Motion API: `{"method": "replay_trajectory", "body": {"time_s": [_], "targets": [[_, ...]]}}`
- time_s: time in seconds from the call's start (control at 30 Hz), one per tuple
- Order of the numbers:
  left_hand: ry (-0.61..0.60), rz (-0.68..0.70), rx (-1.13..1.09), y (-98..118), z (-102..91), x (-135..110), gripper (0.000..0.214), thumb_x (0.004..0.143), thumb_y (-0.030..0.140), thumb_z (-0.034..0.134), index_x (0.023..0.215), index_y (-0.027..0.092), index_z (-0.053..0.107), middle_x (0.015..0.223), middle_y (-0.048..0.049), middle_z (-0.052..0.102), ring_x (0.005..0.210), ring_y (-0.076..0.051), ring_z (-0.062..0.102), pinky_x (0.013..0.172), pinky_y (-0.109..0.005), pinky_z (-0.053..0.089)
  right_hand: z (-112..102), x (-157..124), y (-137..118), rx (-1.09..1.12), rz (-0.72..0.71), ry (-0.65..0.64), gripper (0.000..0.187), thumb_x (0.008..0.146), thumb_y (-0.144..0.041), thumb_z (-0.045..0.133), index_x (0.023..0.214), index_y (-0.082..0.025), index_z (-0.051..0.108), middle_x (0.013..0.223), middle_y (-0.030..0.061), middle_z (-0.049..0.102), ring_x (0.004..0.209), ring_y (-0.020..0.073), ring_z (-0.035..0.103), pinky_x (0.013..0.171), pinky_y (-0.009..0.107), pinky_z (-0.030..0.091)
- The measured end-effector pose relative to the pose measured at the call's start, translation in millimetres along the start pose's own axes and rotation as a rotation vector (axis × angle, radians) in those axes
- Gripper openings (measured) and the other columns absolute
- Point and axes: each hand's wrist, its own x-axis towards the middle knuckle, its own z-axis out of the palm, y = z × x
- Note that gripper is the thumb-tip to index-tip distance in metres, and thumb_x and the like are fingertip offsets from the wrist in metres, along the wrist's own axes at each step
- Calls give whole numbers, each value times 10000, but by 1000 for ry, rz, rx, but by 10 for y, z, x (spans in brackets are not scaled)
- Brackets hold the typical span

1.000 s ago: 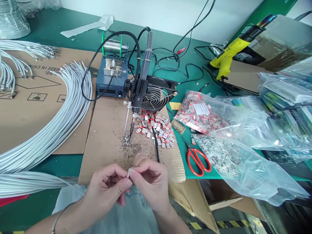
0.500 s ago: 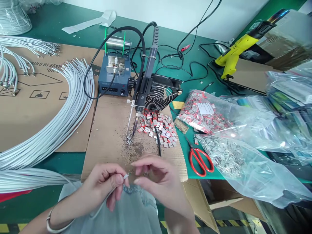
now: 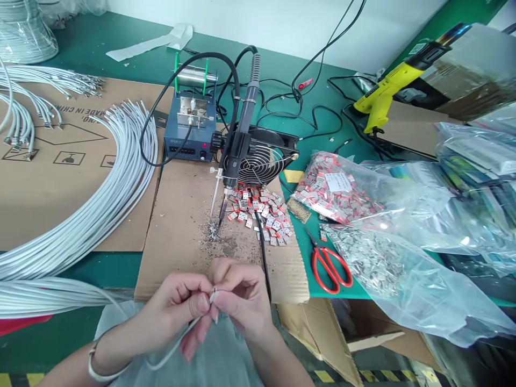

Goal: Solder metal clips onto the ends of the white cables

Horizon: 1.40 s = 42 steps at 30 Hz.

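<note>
My left hand [image 3: 177, 309] pinches the end of a thin white cable [image 3: 183, 332] that loops down toward my lap. My right hand [image 3: 237, 298] meets it from the right, fingertips closed on the same cable tip [image 3: 213, 296]. Both hands hover at the near edge of a cardboard sheet [image 3: 181, 226]. Just beyond them a mounted soldering iron [image 3: 237, 145] points its tip down onto a patch of solder crumbs [image 3: 212, 231]. A pile of small red-and-white parts [image 3: 260, 212] lies to the right of the iron tip.
A large bundle of white cables [image 3: 100, 209] curves over the left of the bench. A blue solder feeder unit [image 3: 187, 131] and a small fan [image 3: 258, 158] stand behind the iron. Red scissors [image 3: 328, 263], plastic bags of parts [image 3: 363, 226] and a yellow glue gun [image 3: 387, 91] lie on the right.
My right hand had drawn away from the cable tip half a second ago; it has come back and closed on it again beside my left hand's pinch.
</note>
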Motion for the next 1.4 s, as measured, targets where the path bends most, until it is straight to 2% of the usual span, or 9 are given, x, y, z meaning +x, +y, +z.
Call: {"method": "replay_trajectory", "body": {"time_s": [0.1,0.17,0.27,0.33,0.57,0.73,1.07,1.27,1.4], "targets": [[58,30,0,21,33,-23,357,763,488,610,704,138,576,483,22,555,310,-58,474,318,-131,344,-49,19,14,156,-64,136,66,726,-276,710,682,-250,669,535,-45,454,507,107,388,493,246,289],[141,67,21,38,40,-58,320,756,459,633,730,143,591,527,12,593,341,-71,519,344,-140,371,-122,36,-60,71,-123,180,62,747,-262,691,692,-248,665,545,-42,462,533,113,397,517,250,306],[252,152,120,40,36,-102,256,767,399,642,730,148,604,543,15,602,395,-78,549,415,-158,414,-199,31,-170,-245,-29,58,43,722,-198,706,740,-236,696,598,-12,540,582,129,445,540,261,330],[280,212,225,26,29,-111,212,791,352,625,731,148,618,536,24,578,431,-76,551,465,-167,427,-195,15,-202,-376,59,-7,81,686,-178,727,749,-225,705,618,1,575,577,134,460,522,260,336],[279,220,462,-2,4,-104,191,823,312,572,739,156,643,616,22,511,475,-83,547,469,-182,404,-89,17,-271,-543,41,-11,85,674,-139,709,626,-194,664,549,-9,573,535,125,482,507,251,363],[293,220,492,20,15,-108,174,801,284,583,700,150,630,598,27,498,456,-83,544,447,-174,394,-109,-9,-271,-520,87,-15,92,685,-155,697,617,-186,644,564,-9,567,529,116,473,490,240,352],[330,138,356,39,80,-57,132,736,245,629,650,147,611,509,54,496,404,-82,531,425,-169,396,-160,-58,-188,-388,191,51,99,676,-187,700,624,-180,615,584,-18,534,512,102,429,471,234,330],[334,150,216,-20,86,-22,257,732,380,668,637,159,578,437,31,568,393,-103,548,441,-186,422,-57,-58,-75,-275,63,125,154,709,-173,664,587,-189,570,580,-26,516,511,102,445,461,226,346],[299,121,180,9,81,-12,384,675,491,692,590,156,526,438,19,574,369,-113,551,424,-200,431,-14,-110,-22,-461,-194,138,147,715,-79,624,643,-197,576,603,-23,529,537,106,464,493,238,361]]}}
